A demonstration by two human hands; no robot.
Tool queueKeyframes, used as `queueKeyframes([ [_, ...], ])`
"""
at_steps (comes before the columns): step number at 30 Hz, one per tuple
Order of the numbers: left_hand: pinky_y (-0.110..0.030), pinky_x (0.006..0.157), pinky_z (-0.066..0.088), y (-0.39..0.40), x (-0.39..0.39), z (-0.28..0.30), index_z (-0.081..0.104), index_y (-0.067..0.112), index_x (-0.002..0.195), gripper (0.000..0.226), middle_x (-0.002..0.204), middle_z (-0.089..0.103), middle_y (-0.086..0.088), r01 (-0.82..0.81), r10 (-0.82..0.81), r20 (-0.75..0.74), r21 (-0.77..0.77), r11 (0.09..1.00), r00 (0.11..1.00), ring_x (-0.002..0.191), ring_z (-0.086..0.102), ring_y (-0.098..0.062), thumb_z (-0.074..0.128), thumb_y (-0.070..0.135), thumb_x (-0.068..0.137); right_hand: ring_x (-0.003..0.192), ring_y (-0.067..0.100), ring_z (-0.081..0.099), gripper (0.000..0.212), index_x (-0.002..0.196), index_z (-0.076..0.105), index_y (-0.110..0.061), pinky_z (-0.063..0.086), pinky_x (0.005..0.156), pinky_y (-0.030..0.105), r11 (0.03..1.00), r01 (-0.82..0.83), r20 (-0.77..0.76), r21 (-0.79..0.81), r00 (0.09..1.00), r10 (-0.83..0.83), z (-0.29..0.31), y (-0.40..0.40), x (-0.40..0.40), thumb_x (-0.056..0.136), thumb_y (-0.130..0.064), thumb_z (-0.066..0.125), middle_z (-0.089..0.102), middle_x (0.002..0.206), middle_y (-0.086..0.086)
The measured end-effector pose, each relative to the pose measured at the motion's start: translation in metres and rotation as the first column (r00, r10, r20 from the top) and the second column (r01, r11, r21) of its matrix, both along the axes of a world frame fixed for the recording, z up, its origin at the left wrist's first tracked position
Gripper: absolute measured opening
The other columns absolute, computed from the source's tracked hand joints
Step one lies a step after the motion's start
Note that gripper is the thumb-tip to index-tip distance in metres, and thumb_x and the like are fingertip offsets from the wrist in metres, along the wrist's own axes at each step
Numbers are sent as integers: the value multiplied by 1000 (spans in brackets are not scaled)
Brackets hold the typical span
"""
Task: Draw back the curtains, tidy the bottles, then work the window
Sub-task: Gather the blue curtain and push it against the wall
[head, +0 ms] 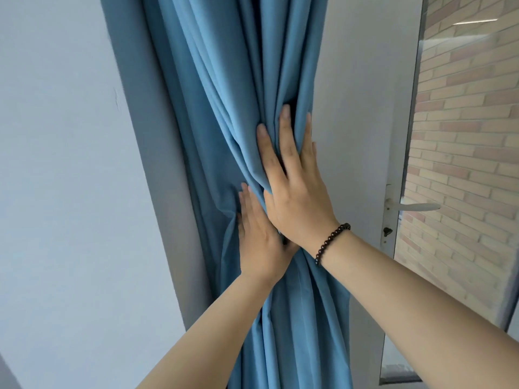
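The blue curtain [224, 80] hangs gathered into a tight bunch against the left side of the window frame [362, 108]. My right hand [295, 186], with a dark bead bracelet on the wrist, lies on the bunch with its fingers pointing up and pressed into the folds. My left hand [259, 234] sits just below, partly under the right one, clamping the fabric where it is pinched narrowest. Both thumbs are hidden. No bottles are in view.
A pale wall [70, 164] is on the left. The glass pane [463, 136] on the right shows a brick wall outside. A white lever handle [415, 206] sticks out from the frame, with a small lock [387, 231] below it.
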State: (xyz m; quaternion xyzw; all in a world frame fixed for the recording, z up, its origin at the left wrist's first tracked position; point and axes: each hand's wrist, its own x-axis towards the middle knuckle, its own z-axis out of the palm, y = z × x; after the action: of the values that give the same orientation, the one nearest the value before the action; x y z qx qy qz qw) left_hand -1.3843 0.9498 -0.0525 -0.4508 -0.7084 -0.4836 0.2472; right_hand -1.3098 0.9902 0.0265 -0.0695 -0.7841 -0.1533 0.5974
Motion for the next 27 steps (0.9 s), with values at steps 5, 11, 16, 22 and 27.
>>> queueKeyframes([
  [5, -42, 124, 6, 21, -27, -14, -7, 5, 155, 121, 164, -8, -11, -87, 85, -20, -120, 989, 996, 151, -14, -19, 44, 77, 73, 142, 48, 4, 76, 151, 14, -15, 30, 104, 64, 1000, -24, 92, -10, 995, 25, 5, 28, -26, 89, -10, 57, 5, 158, 16],
  [11, -28, 111, -20, 31, -42, -25, -55, 19, 128, 127, 153, -40, -4, -245, 250, -2, -193, 950, 968, 141, -34, -10, 45, 79, 76, 143, 46, 0, 85, 151, 14, -18, 34, 103, 62, 996, -56, 174, -65, 982, 67, 11, 58, -54, 80, 7, 53, 1, 159, 14],
  [16, -41, 110, -16, 45, -53, -25, -54, 14, 128, 126, 149, -45, -9, -397, 407, -14, -262, 880, 913, 141, -34, -20, 42, 80, 81, 143, 46, 5, 94, 152, 9, -24, 53, 85, 51, 985, -106, 206, -137, 969, 133, 15, 67, -74, 78, 10, 56, -4, 159, 16],
  [22, -53, 118, -6, 51, -68, -41, -14, 0, 153, 125, 160, -23, -18, -574, 520, -379, -37, 818, 765, 149, -17, -32, 62, 67, 79, 142, 45, 11, 100, 151, 5, -30, 56, 79, 46, 976, -138, 229, -168, 958, 175, 23, 75, -98, 76, 16, 52, -8, 159, 15],
  [27, -59, 117, -11, 38, -74, -36, -13, 2, 153, 129, 159, -22, -20, -640, 602, -443, 79, 764, 664, 149, -16, -36, 69, 64, 75, 144, 43, 0, 105, 151, 0, -33, 56, 78, 43, 970, -135, 266, -203, 946, 187, 25, 85, -113, 75, 19, 51, -12, 159, 13],
])
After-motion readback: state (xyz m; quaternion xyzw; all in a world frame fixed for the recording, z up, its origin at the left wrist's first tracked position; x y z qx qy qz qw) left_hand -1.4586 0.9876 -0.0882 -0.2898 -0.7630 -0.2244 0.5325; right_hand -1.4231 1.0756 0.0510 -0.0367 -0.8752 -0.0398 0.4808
